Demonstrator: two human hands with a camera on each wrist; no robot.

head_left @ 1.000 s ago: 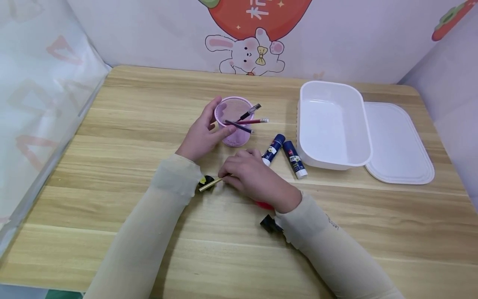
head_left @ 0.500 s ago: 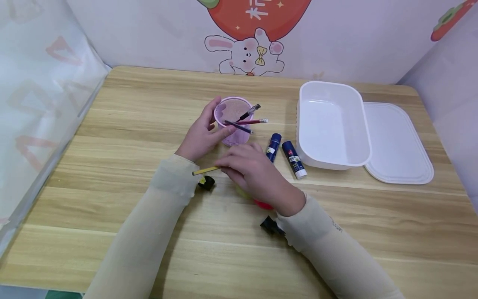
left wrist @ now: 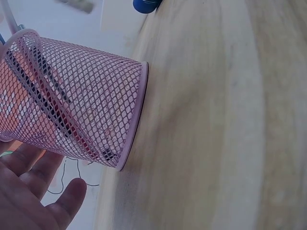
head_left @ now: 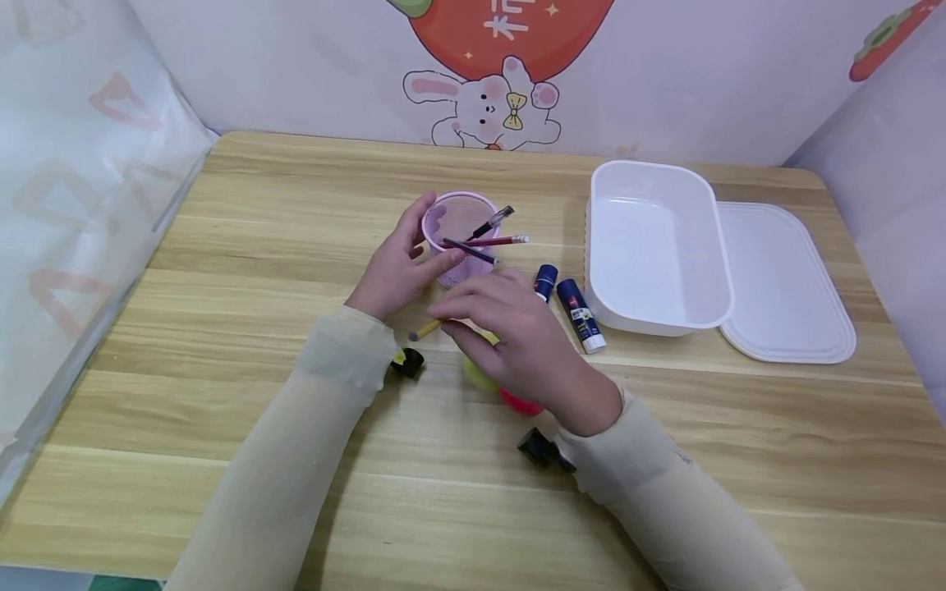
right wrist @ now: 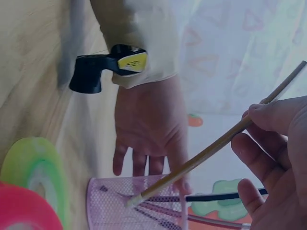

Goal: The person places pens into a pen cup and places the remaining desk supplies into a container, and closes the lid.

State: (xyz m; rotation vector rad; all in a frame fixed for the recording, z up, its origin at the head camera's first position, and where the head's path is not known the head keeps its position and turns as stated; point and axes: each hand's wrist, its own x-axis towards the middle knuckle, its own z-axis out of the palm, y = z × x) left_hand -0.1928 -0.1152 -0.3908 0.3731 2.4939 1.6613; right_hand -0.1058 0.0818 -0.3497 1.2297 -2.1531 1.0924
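Observation:
A pink mesh pen cup (head_left: 452, 215) stands upright on the table, with a black pen (head_left: 493, 222), a red pencil (head_left: 498, 241) and a dark pencil (head_left: 473, 250) leaning in it. My left hand (head_left: 395, 271) holds the cup from its left side, thumb near the front rim and fingers round the far side. Just in front of the cup, my right hand (head_left: 521, 341) pinches a yellow pencil (right wrist: 204, 154) between thumb and fingers. In the right wrist view, the pencil's pale end overlaps the cup's mesh; whether they touch I cannot tell.
Two blue glue sticks (head_left: 580, 316) lie right of the cup, one partly hidden by my right hand. A yellow-green ring (right wrist: 36, 165) and a red ring (right wrist: 26, 211) sit under that hand. A white box (head_left: 658, 254) and its lid (head_left: 787, 287) are at right.
My right hand has lifted the yellow pencil off the table and turned it, shifting a little towards the cup. One glue stick has swung slightly. The left hand stays on the cup.

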